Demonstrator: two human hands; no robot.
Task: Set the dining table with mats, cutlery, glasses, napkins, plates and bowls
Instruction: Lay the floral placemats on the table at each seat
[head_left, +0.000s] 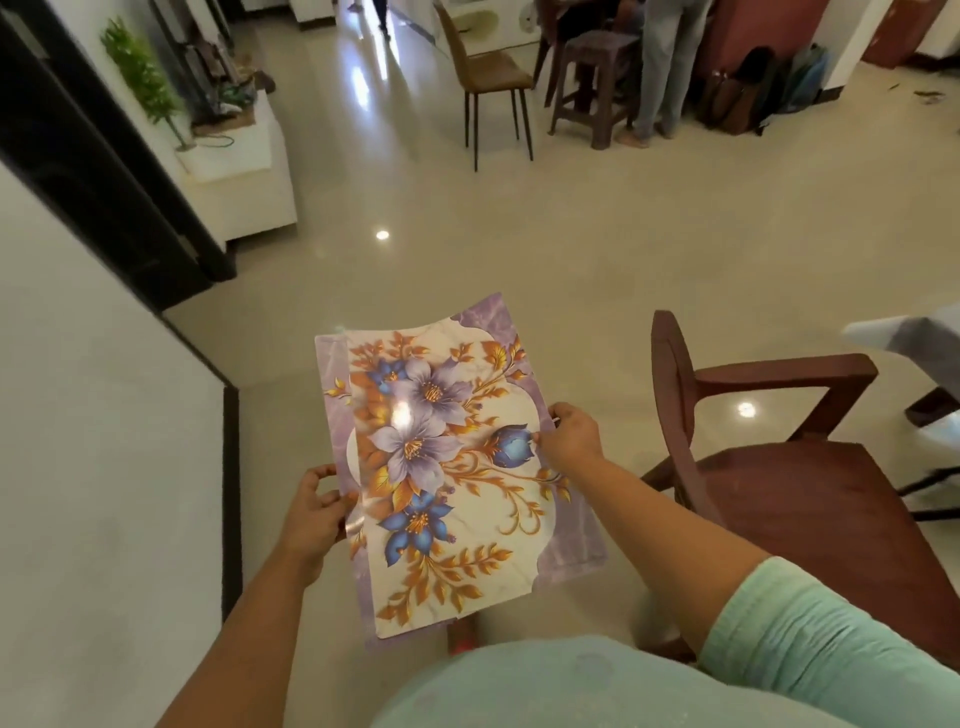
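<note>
Both grips grasp the floral mats (457, 467) above the floor, left hand (314, 512) pinching one long edge, right hand (569, 439) the opposite, beside a wooden chair (810, 467).

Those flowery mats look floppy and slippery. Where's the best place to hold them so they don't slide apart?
Probably by the two long edges, coming in from either side, as here: the left hand pinches the left edge and the right hand the right edge of the floral mats. They are thin, glossy sheets, stacked slightly offset, so a pinch across both sides likely keeps them flat and together.
</note>
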